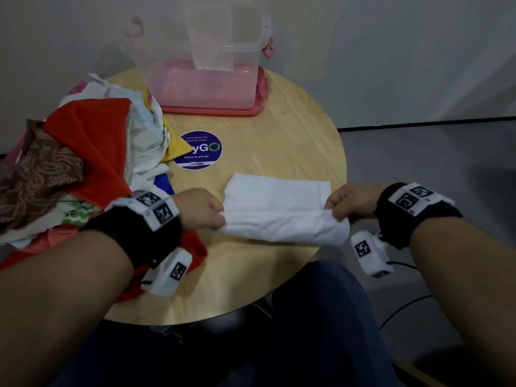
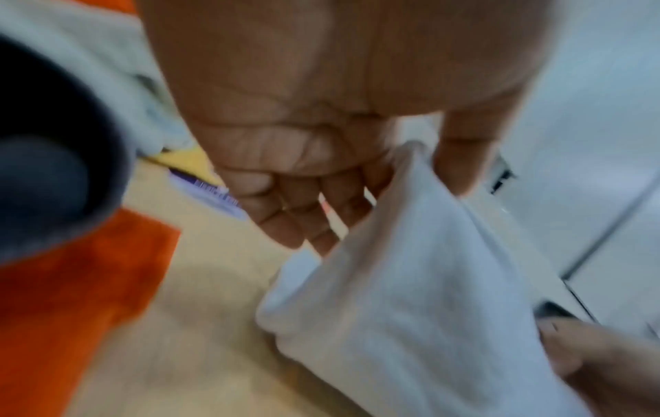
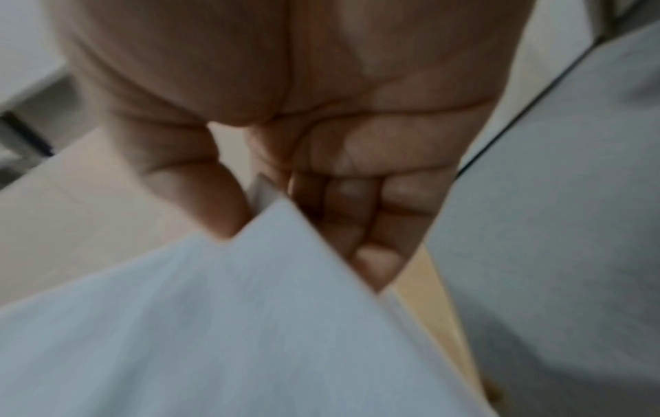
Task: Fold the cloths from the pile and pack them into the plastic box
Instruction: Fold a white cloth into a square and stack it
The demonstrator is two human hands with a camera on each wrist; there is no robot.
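A white cloth point(image 1: 279, 210) lies partly folded on the round wooden table point(image 1: 293, 135), its near edge lifted. My left hand point(image 1: 203, 209) pinches the cloth's left corner between thumb and fingers point(image 2: 403, 166). My right hand point(image 1: 349, 202) pinches the right corner; the white cloth point(image 3: 250, 324) runs up between thumb and curled fingers point(image 3: 357, 203). The pile of cloths point(image 1: 83, 152), red, brown-patterned, white and yellow, sits at the table's left. The clear plastic box point(image 1: 201, 51) stands open at the back on its pink lid point(image 1: 212, 107).
A round blue sticker point(image 1: 198, 150) lies on the table's middle, partly under the pile. A red cloth point(image 1: 195, 247) hangs over the near-left edge beneath my left wrist. My legs in dark trousers point(image 1: 321, 317) are under the front edge. Grey floor lies to the right.
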